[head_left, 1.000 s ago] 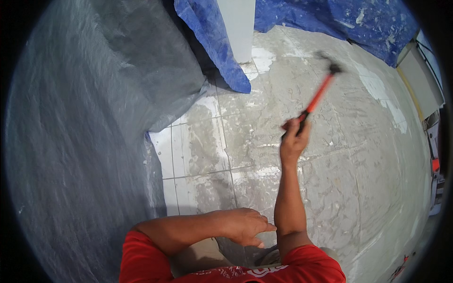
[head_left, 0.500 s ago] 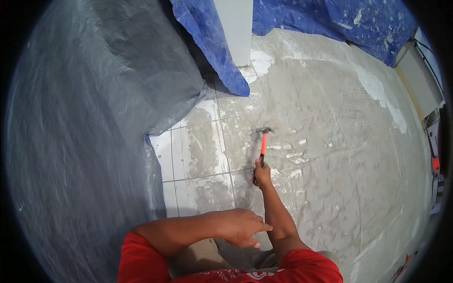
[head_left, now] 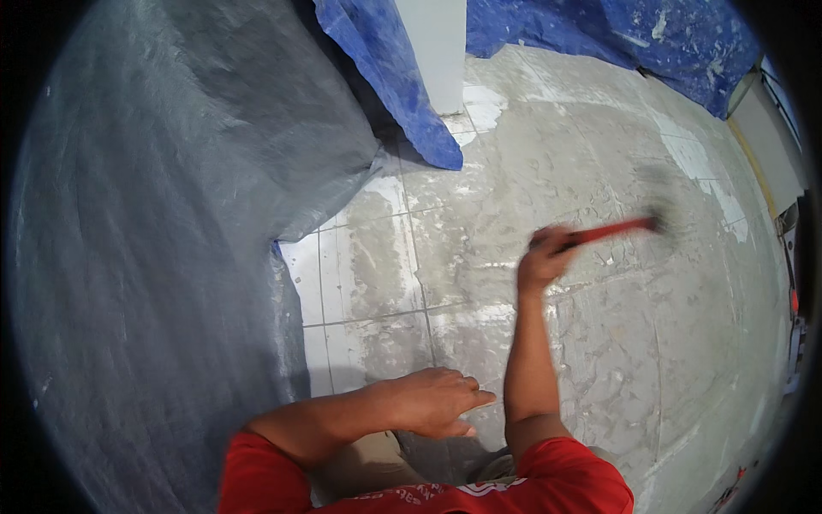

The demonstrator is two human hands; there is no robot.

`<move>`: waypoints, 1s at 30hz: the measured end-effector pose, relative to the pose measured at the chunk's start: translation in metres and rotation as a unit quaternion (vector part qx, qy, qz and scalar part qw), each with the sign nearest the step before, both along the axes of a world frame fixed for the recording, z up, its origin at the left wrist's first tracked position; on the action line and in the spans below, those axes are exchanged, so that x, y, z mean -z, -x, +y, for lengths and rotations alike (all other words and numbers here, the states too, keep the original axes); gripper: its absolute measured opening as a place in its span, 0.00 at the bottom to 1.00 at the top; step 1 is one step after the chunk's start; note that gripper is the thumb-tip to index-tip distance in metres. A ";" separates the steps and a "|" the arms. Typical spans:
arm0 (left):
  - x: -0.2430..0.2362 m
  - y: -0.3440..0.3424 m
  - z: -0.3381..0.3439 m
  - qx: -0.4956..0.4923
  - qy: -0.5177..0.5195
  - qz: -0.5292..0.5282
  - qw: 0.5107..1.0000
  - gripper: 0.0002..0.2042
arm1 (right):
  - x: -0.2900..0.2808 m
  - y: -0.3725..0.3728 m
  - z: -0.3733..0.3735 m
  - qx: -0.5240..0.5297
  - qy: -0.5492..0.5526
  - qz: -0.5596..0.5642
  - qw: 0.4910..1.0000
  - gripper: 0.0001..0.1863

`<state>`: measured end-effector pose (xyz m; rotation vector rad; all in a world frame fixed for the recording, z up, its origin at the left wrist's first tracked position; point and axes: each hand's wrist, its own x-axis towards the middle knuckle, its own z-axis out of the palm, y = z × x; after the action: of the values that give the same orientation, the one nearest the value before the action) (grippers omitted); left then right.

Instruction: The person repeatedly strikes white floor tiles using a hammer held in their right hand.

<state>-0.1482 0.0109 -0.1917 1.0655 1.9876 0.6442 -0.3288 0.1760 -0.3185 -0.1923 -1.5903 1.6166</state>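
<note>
In our right hand (head_left: pixel 545 257), we gripped a hammer with a red shaft and a black grip (head_left: pixel 613 230), the fingers closed around its black end. We had it over the floor, right of the middle of the view, with its shaft pointing off to the right and tilted slightly toward the upper edge. Its dark head was too blurred for us to make out its shape, and we could not tell whether it touched the floor.

We held our left hand (head_left: pixel 437 401) low in front of our red printed shirt (head_left: pixel 428 499), its grip loosely open, the thumb apart from the forefinger. The forefinger pointed right, its tip just beside our right forearm (head_left: pixel 533 364).

Beneath both hands we had a square-tiled floor (head_left: pixel 300 267), white along its left edge and mostly covered by a rough, uneven grey coating (head_left: pixel 612 330). To our left hung or lay a large, wrinkled grey plastic sheet (head_left: pixel 171 257). Ahead of us, a smooth white upright panel (head_left: pixel 437 60) stood between a narrow blue tarpaulin strip (head_left: pixel 398 90) on its left and a wide, white-splattered blue tarpaulin (head_left: pixel 608 36) on its right.
</note>
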 end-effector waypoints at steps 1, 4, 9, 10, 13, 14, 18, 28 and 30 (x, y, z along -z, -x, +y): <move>-0.004 0.001 0.004 0.002 -0.007 0.012 1.000 0.31 | 0.081 -0.005 0.001 -0.007 -0.133 -0.149 0.980 0.19; 0.002 0.007 0.021 -0.003 -0.054 0.018 0.998 0.30 | 0.261 -0.045 0.023 -0.241 -0.155 -0.490 0.823 0.25; 0.002 -0.001 -0.010 -0.074 0.044 -0.011 0.996 0.29 | 0.115 -0.033 -0.050 -0.262 0.053 -0.351 0.897 0.25; -0.003 0.003 -0.004 -0.072 0.050 0.000 0.996 0.29 | 0.075 -0.016 -0.033 -0.230 0.043 -0.296 0.926 0.24; -0.026 -0.006 0.013 -0.047 0.001 0.023 0.999 0.30 | -0.048 0.013 0.014 -0.149 -0.005 -0.081 0.985 0.16; -0.026 -0.015 0.015 -0.043 -0.027 0.024 0.998 0.30 | -0.083 0.012 0.024 -0.120 -0.026 -0.006 0.992 0.13; -0.008 -0.049 0.031 -0.023 -0.061 -0.044 0.997 0.31 | -0.119 0.009 0.019 -0.022 -0.018 0.216 0.976 0.10; 0.008 -0.068 0.035 -0.007 -0.069 0.071 0.995 0.33 | 0.164 -0.072 -0.062 -0.335 0.116 -0.487 0.798 0.20; -0.003 -0.061 0.040 0.042 -0.049 0.034 0.997 0.31 | 0.111 -0.050 -0.051 -0.317 0.142 -0.420 0.838 0.22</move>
<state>-0.0868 0.0509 -0.1888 1.2393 1.9744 0.6749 -0.2792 0.1250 -0.4292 -0.6626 -2.1984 2.5106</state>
